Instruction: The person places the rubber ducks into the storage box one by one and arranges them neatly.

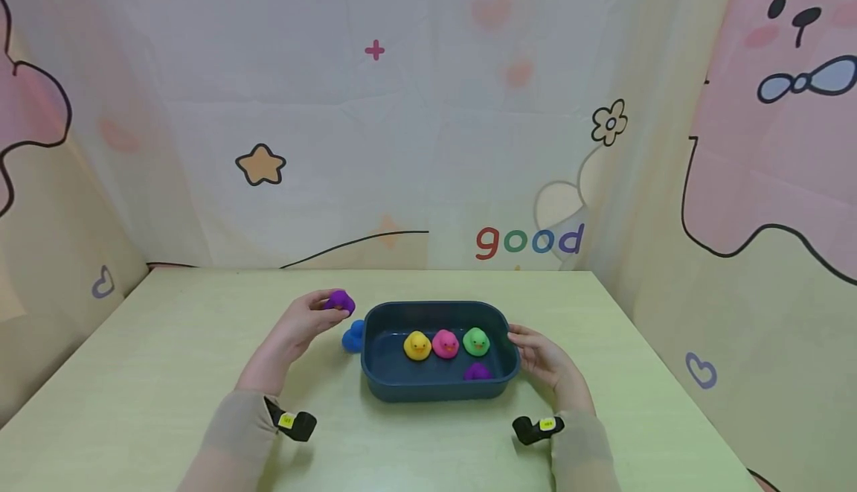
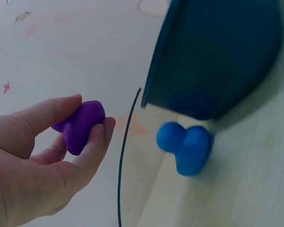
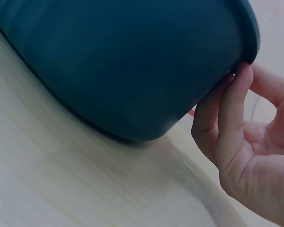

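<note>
My left hand (image 1: 303, 324) pinches a purple rubber duck (image 2: 81, 126) between thumb and fingers, raised above the table just left of a dark blue tub (image 1: 435, 391). Beside the tub's left wall, a blue rubber duck (image 2: 187, 147) is on the table, partly hidden by the tub in the head view. Inside are a yellow duck (image 1: 418, 346), a pink duck (image 1: 445, 344), a green duck (image 1: 476, 342) and another purple duck (image 1: 478, 371), half hidden by the near wall. My right hand (image 3: 260, 137) holds the tub's right rim with its fingertips.
The pale wood-grain table (image 1: 174, 373) reaches back to a printed cloth backdrop (image 1: 321, 105), with cloth sides at left and right. A black wrist camera (image 1: 294, 423) is strapped to the left sleeve, and another black camera (image 1: 535, 429) to the right one.
</note>
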A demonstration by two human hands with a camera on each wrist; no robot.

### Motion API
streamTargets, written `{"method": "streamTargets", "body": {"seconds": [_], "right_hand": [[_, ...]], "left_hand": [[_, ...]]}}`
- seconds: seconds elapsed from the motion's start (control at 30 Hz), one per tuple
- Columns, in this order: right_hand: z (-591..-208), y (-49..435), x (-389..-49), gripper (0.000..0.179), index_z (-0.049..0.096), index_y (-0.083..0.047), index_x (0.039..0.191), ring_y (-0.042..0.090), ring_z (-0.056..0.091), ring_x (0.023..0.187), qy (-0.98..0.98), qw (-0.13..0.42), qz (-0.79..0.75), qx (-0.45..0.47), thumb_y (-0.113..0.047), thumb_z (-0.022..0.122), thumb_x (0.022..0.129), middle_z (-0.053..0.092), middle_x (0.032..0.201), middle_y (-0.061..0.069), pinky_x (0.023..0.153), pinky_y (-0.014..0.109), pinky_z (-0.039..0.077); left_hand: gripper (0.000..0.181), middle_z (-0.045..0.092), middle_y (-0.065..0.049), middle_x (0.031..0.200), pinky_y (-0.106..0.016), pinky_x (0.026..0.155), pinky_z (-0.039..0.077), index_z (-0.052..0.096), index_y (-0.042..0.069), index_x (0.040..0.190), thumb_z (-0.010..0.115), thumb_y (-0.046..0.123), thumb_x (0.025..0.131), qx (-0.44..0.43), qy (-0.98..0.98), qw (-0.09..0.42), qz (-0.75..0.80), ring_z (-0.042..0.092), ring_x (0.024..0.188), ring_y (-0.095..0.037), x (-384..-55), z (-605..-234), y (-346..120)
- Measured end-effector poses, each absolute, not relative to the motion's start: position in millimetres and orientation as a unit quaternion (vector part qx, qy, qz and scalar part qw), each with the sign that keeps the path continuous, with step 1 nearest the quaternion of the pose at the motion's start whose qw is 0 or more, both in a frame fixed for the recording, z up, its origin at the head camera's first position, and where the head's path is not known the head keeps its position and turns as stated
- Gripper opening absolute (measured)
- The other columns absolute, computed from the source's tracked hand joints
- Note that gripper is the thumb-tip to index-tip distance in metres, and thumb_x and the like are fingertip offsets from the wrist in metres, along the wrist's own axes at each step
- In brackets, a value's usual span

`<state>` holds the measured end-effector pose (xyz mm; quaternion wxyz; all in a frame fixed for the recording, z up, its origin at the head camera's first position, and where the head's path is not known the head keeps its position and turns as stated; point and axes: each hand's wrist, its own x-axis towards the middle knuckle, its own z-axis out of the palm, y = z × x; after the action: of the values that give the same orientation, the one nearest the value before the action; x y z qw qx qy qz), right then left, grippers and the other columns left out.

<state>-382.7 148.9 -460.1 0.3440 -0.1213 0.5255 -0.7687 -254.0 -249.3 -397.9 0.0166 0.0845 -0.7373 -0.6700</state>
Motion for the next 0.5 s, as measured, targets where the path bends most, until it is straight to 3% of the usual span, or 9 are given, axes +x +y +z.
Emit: {"method": "streamTargets", "body": {"seconds": [0.3, 0.5], "right_hand": [[-448.8, 148.1, -374.7, 0.039, 0.024, 0.004, 0.137, 0.004, 0.067, 0.077, 0.528, 0.348, -0.764, -0.133, -0.002, 0.037, 0.101, 0.068, 0.096, -0.001, 0.072, 0.015, 0.056], [-448.8, 147.6, -373.9, 0.042, 0.022, 0.005, 0.14, 0.003, 0.066, 0.076, 0.531, 0.346, -0.763, -0.128, -0.002, 0.038, 0.101, 0.068, 0.096, -0.002, 0.072, 0.015, 0.055]], "left_hand": [[0.055, 0.044, -0.029, 0.142, -0.046, 0.11, 0.039, 0.042, -0.005, 0.142, 0.063, 0.003, 0.092, 0.057, -0.746, -0.005, -0.663, 0.052, 0.126, -0.04, -263.4, -388.6, -202.5], [0.048, 0.053, -0.025, 0.133, -0.047, 0.108, 0.043, 0.05, -0.004, 0.135, 0.065, 0.0, 0.09, 0.046, -0.749, -0.028, -0.66, 0.057, 0.118, -0.036, -267.6, -395.8, -168.5]]}}
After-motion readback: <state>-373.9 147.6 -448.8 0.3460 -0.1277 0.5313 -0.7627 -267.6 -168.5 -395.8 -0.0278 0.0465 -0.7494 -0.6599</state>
